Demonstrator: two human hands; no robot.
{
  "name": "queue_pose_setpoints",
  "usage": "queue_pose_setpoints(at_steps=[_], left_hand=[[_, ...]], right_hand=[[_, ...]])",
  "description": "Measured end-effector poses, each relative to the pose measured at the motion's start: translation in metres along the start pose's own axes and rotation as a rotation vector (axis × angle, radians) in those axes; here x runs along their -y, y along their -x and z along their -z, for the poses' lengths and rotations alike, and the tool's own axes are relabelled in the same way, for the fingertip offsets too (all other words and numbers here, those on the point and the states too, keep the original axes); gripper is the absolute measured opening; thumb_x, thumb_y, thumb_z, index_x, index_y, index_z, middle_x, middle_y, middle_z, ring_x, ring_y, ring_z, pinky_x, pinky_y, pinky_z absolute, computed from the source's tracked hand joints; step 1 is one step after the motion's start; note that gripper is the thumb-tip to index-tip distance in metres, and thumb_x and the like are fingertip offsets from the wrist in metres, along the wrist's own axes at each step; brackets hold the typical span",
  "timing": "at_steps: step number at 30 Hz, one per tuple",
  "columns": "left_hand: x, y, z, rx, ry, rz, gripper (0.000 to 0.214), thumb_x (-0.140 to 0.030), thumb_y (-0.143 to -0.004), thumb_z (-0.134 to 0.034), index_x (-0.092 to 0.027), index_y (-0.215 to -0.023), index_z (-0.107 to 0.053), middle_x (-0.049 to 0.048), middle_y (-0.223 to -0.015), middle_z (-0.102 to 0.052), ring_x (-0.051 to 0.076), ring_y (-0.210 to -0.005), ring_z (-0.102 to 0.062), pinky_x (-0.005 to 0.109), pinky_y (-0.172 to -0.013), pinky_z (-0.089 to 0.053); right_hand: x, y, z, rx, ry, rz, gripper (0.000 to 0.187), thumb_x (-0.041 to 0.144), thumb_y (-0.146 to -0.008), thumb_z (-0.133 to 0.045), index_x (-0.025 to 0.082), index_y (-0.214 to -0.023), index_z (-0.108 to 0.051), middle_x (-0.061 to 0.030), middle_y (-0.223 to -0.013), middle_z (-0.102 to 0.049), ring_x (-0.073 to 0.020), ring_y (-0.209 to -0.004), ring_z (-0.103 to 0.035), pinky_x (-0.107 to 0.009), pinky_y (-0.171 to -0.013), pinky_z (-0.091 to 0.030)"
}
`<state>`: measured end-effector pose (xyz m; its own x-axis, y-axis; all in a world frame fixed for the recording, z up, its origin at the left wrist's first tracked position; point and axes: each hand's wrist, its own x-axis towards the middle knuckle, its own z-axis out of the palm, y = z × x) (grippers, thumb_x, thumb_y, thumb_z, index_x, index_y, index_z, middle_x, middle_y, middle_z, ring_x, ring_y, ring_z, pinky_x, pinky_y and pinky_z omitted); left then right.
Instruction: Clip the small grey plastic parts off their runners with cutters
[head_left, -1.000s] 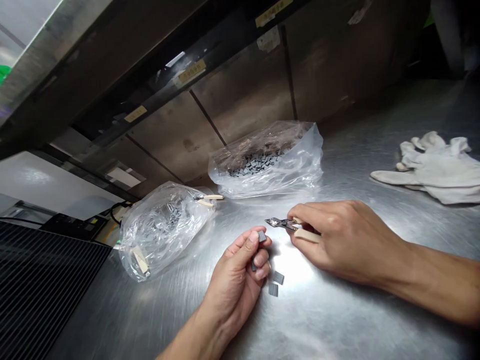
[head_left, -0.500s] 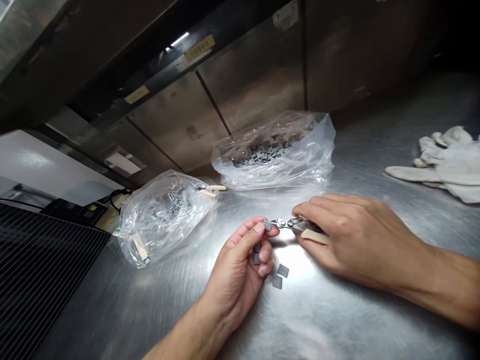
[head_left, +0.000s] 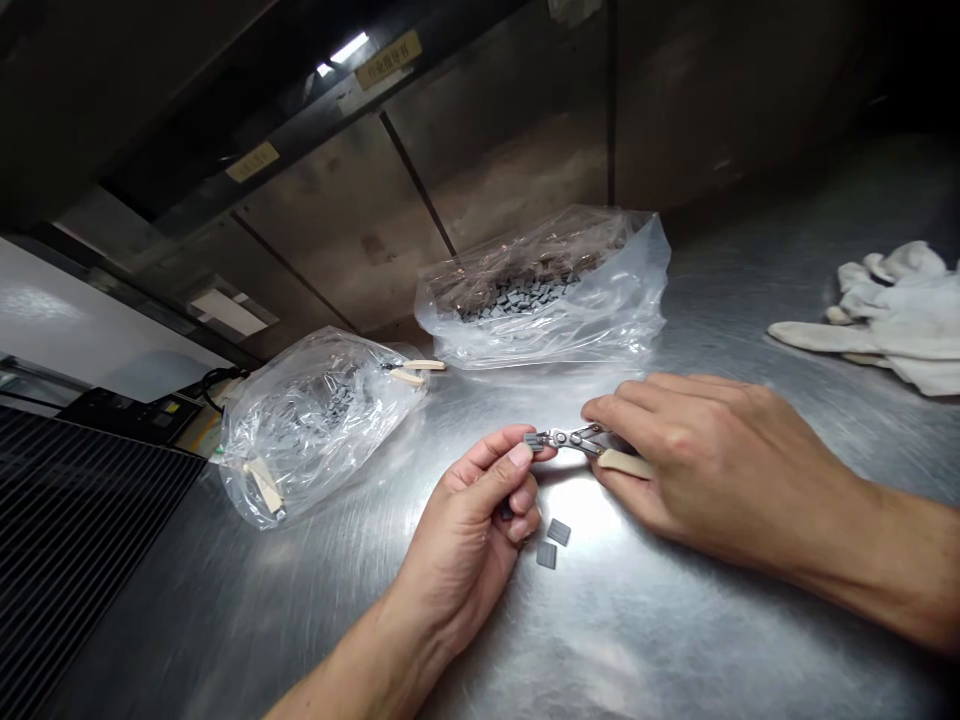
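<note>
My left hand (head_left: 480,510) is closed, pinching a small grey block (head_left: 533,442) between thumb and forefinger, with more grey pieces tucked under its other fingers. My right hand (head_left: 690,455) is wrapped round small pliers (head_left: 581,441) with cream handles. The plier jaws meet the pinched block. Two loose grey blocks (head_left: 553,541) lie on the steel table (head_left: 675,640) just below my left fingers.
Two clear plastic bags hold several grey blocks: one at the left (head_left: 315,420), one behind (head_left: 544,290). A second pair of cream-handled pliers (head_left: 409,372) lies between the bags. White gloves (head_left: 892,315) lie at the far right. A black ribbed panel (head_left: 67,540) borders the left.
The plier jaws and the pinched block have come together; a second ago they were apart. Both hands have edged slightly upward in the view.
</note>
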<state>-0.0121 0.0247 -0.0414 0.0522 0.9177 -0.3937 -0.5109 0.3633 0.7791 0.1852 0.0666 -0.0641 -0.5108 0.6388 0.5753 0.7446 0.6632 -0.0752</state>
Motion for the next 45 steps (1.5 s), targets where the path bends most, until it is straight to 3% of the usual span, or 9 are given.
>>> queue_pose_setpoints(at_steps=[9,27,45], left_hand=[[0.001,-0.0004,0.0023,-0.001,-0.026,-0.004,0.012,-0.012,-0.085,-0.077,-0.011,-0.097,-0.076,0.0053,-0.087,-0.068,0.003,-0.056,-0.043,0.013,-0.047,-0.036],[0.0024,-0.0015,0.0008,-0.006,-0.051,-0.01,0.011,-0.011,-0.085,-0.077,-0.01,-0.096,-0.077,0.0042,-0.081,-0.066,0.003,-0.056,-0.043,0.013,-0.048,-0.038],[0.0024,-0.0017,0.0019,-0.007,-0.06,-0.014,0.012,-0.012,-0.085,-0.077,-0.009,-0.096,-0.077,0.005,-0.083,-0.067,0.003,-0.056,-0.043,0.013,-0.048,-0.038]], right_hand=[[0.0002,-0.0011,0.0027,0.009,0.022,0.021,0.005,0.021,-0.082,-0.059,0.022,-0.079,-0.063,-0.0001,-0.07,-0.062,-0.0236,-0.066,-0.059,-0.036,-0.064,-0.032],[0.001,-0.0026,0.0064,0.045,0.005,0.029,0.001,0.021,-0.08,-0.065,0.021,-0.08,-0.065,0.0006,-0.069,-0.062,-0.0229,-0.064,-0.061,-0.034,-0.062,-0.032],[0.0036,-0.0013,0.0044,0.053,-0.009,0.006,0.009,0.02,-0.084,-0.061,0.022,-0.076,-0.059,0.0,-0.066,-0.063,-0.0194,-0.058,-0.058,-0.033,-0.057,-0.026]])
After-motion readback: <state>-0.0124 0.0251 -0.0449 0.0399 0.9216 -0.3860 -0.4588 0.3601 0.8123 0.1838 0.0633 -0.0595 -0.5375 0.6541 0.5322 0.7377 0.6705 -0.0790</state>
